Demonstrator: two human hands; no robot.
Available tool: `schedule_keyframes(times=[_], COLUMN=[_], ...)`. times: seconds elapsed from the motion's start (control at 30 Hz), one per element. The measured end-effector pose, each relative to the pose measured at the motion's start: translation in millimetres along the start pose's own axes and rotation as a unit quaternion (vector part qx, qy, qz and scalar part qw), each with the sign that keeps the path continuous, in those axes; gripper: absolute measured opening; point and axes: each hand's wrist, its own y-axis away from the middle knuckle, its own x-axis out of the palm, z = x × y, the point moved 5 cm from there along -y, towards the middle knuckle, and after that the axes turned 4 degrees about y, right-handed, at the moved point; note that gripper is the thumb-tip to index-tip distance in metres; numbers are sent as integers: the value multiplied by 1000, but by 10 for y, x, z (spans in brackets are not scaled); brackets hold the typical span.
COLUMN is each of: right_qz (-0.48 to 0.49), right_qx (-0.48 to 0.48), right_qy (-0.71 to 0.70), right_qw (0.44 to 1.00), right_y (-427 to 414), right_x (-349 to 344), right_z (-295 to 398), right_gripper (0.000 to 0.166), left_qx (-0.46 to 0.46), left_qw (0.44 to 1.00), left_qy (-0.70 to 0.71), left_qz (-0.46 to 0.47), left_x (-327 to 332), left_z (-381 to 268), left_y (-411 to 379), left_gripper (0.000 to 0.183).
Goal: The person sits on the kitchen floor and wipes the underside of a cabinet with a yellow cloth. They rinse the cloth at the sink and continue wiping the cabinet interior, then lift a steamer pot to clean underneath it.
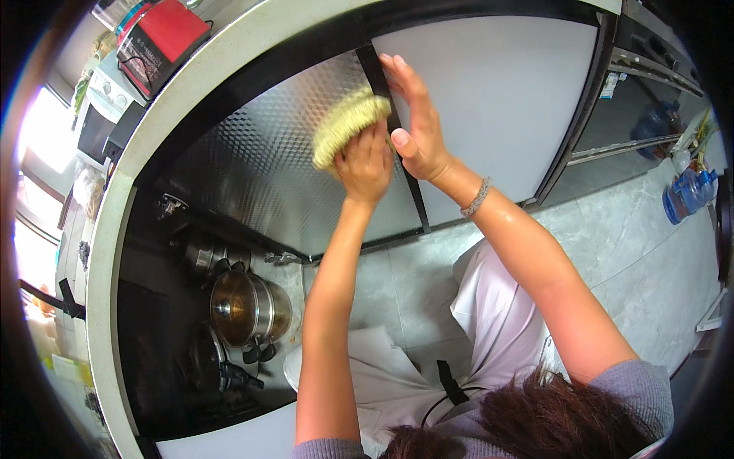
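Note:
My left hand (367, 166) grips a yellow-green fluffy cleaning cloth (350, 126). The cloth lies against the patterned silver inner panel (275, 149) of an open cabinet door, near its upper free end, and looks blurred. Beside it my right hand (418, 126) is raised at the door's black edge (410, 183), fingers extended and thumb apart, with nothing held. Whether its fingertips touch that edge is hard to tell. A bracelet (477, 197) circles my right wrist.
Inside the open cabinet stand a stainless steel pot with a lid (235, 307) and other dark-handled cookware (221, 361). A white cabinet door (493, 109) adjoins on the right. The countertop (112, 229) carries a red appliance (166, 34). A blue water jug (688, 195) sits on the tiled floor (642, 241).

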Motion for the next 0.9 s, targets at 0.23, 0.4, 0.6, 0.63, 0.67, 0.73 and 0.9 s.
schedule_keyframes(times=[0.23, 0.4, 0.6, 0.63, 0.67, 0.73, 0.9], right_qz=[-11, -22, -26, -29, -32, -36, -38], right_qx=[33, 23, 37, 37, 38, 37, 48], right_qy=[-51, -49, -29, -33, -37, -43, -53], right_qw=[998, 998, 999, 998, 998, 998, 997], right_y=[-9, -29, 21, 23, 26, 4, 20], right_x=[2, 1, 10, 15, 15, 15, 28], right_z=[4, -2, -22, -29, -41, -10, 3], right_gripper=[78, 81, 84, 85, 85, 85, 84], left_qx=[75, 120, 154, 166, 178, 153, 115], left_qw=[995, 990, 985, 982, 980, 986, 993], left_qy=[-27, -27, -61, -69, -77, -55, 19], left_qz=[67, 71, 55, 50, 44, 33, -7], left_x=[-52, -269, -482, -498, -501, -526, -401], left_z=[59, 135, 2, -51, -89, -64, -57], left_y=[267, -244, -978, -1038, -1094, -1211, -1026], left_gripper=[45, 46, 47, 47, 47, 47, 47])
